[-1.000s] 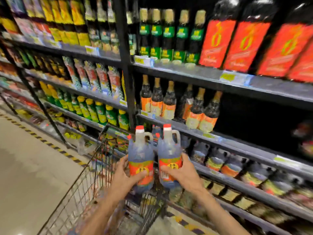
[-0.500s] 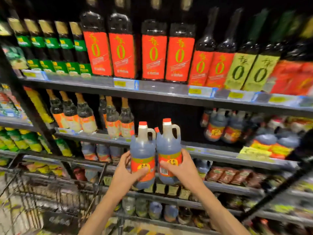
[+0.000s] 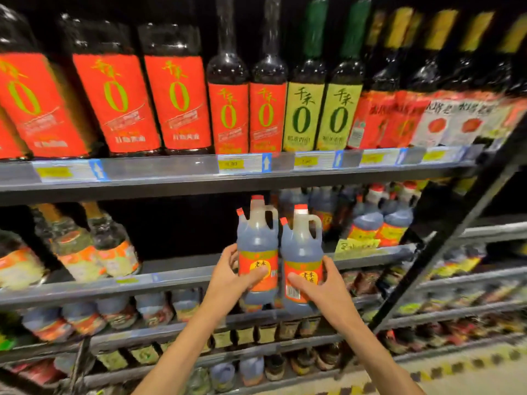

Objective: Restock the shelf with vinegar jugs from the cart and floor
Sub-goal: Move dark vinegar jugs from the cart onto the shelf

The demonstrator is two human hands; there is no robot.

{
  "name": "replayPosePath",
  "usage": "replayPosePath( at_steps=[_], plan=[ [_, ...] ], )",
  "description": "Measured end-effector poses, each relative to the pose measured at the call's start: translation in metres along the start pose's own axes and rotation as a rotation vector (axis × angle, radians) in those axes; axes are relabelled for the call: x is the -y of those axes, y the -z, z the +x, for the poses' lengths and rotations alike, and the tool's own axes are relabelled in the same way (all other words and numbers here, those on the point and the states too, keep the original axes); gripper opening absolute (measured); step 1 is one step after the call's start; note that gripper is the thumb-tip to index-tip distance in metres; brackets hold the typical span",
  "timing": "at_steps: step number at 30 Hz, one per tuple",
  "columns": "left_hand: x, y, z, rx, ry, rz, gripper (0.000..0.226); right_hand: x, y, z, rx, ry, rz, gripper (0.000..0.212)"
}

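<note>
My left hand grips one vinegar jug | my right hand grips second vinegar jug | both upright, touching, in air before middle shelf | same jugs stand there at right.

Both forearms are bare to the frame's edge, with no sleeves, and each hand is ungloved.
</note>
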State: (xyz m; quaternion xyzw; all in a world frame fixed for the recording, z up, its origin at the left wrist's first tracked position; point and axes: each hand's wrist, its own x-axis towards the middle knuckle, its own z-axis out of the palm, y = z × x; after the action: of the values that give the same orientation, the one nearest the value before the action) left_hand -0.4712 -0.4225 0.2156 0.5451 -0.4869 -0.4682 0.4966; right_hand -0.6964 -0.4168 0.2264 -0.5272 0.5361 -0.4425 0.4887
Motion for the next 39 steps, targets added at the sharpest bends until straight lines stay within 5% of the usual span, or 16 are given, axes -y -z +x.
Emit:
replayPosePath(
  at_steps=[5,10,18,27,32,39],
  plan=[
    [-0.013,-0.026,0.056,0.044,-0.034,0.029,0.066,0.001,0.016,0.025,-0.117,0.004,0.025,0.070],
    [-0.012,-0.045,0.093,0.065,-0.050,0.078,0.089,0.003,0.030,0.039,-0.179,0.031,0.050,0.070],
    [-0.005,-0.077,0.109,0.012,-0.085,0.181,0.032,-0.004,0.060,0.058,-0.199,0.083,0.014,0.076],
    [-0.009,-0.088,0.105,-0.061,-0.128,0.225,0.086,0.006,0.073,0.085,-0.156,0.197,-0.027,0.085],
    [-0.012,-0.091,0.104,-0.070,-0.123,0.244,0.087,0.003,0.068,0.100,-0.143,0.233,-0.070,0.087],
    [0.011,-0.096,0.096,-0.081,-0.096,0.238,0.088,-0.002,0.061,0.116,-0.156,0.242,-0.113,0.063]
  ],
)
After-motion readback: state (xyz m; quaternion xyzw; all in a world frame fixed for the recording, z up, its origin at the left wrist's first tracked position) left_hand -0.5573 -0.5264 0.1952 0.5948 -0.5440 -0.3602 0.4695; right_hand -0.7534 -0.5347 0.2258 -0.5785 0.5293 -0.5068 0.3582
